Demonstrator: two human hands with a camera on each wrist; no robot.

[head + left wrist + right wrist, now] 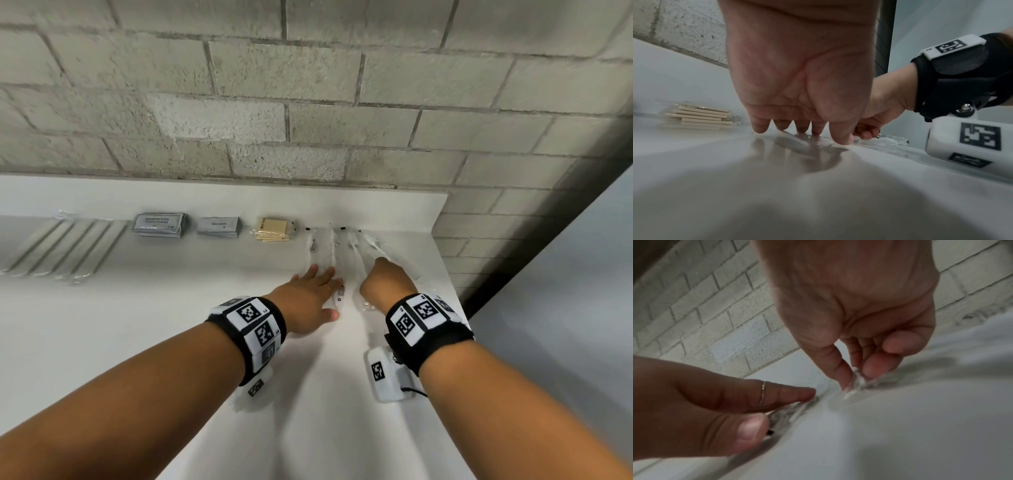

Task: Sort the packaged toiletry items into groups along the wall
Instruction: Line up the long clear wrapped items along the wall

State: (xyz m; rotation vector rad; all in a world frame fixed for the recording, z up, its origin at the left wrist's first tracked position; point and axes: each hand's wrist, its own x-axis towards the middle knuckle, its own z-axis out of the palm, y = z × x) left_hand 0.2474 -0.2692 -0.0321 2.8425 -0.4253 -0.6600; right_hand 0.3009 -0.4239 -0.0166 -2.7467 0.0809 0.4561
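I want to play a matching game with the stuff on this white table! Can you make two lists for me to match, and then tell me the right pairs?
Things:
1. shampoo packets
2. tan packets
3. left hand
4. right hand

Clues:
A. beige stack in clear wrap, by the wall
B. flat, fingers pressing on long clear packets
C. grey stack with printed words
D. fingers curled, pinching a clear wrapper

Pairs: 1-C, 2-A, 3-B, 4-D
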